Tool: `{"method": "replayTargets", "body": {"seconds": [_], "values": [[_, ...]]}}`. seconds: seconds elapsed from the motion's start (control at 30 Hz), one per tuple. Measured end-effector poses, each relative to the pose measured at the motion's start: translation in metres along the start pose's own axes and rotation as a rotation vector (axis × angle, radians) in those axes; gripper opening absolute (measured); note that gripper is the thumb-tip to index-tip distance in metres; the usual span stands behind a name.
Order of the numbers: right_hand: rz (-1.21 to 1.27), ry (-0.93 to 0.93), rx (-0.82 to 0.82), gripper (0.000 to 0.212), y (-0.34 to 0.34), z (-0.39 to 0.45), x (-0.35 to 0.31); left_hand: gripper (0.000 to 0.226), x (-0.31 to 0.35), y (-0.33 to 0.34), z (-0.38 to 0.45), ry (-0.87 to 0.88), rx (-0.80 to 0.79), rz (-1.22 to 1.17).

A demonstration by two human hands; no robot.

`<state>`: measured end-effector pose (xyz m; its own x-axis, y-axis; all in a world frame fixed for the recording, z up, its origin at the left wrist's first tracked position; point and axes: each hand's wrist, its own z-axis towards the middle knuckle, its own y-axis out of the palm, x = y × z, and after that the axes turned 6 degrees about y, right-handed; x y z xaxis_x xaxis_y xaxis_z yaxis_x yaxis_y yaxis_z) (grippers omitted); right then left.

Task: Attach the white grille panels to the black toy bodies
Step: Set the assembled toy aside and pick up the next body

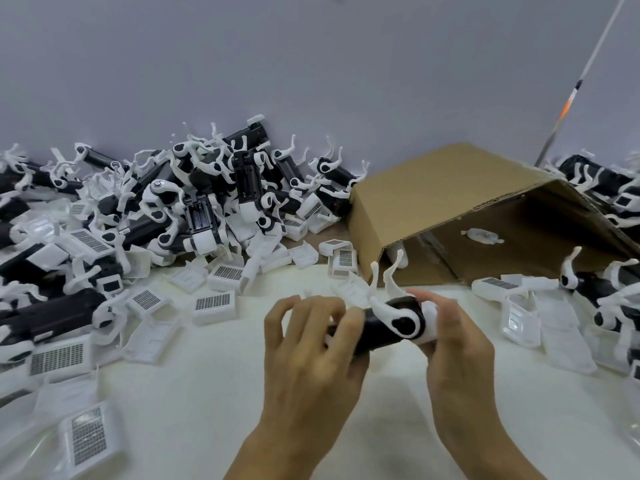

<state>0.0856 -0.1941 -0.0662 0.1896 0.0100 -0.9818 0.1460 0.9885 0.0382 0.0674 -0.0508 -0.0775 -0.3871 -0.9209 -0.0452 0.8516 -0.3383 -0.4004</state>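
Both of my hands meet low in the head view, above the white tabletop point(214, 393). My left hand point(311, 355) curls its fingers and thumb round the dark rear end of a black toy body point(377, 329), fingertips bent over its top. My right hand point(453, 344) grips the other end, thumb and fingers wrapped round a white part at the tip; whether that part is a grille panel, I cannot tell. I hold the body level between the two hands, just clear of the table. It is a glossy black cylinder with a white curved leg piece point(388, 289) rising from its upper side and a black-and-white joint on its flank.

Loose white grille panels point(213, 303) lie scattered on the table to the left and beyond, each a shallow white tray with a dark mesh window. Behind them a heap of black toy bodies point(194, 199) with white legs piles against the grey wall point(311, 64). A cardboard box point(460, 216) lies tipped on its side at right rear, opening toward me, with more toy parts beside it.
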Motion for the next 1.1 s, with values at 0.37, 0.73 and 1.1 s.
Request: {"method": "replayTargets", "body": {"seconds": [0.37,0.73,1.1], "values": [[-0.320,-0.289,-0.329,0.062,0.001,-0.010,0.007,0.041,-0.015,-0.009,0.010,-1.733,0.121,-1.810],[-0.285,-0.352,-0.323,0.023,0.006,-0.013,0.015,0.047,0.006,-0.005,0.006,-1.718,0.052,-1.910],[-0.231,-0.366,-0.294,0.022,0.008,-0.016,0.011,0.045,0.004,-0.006,0.006,-1.769,0.033,-1.930]]}}
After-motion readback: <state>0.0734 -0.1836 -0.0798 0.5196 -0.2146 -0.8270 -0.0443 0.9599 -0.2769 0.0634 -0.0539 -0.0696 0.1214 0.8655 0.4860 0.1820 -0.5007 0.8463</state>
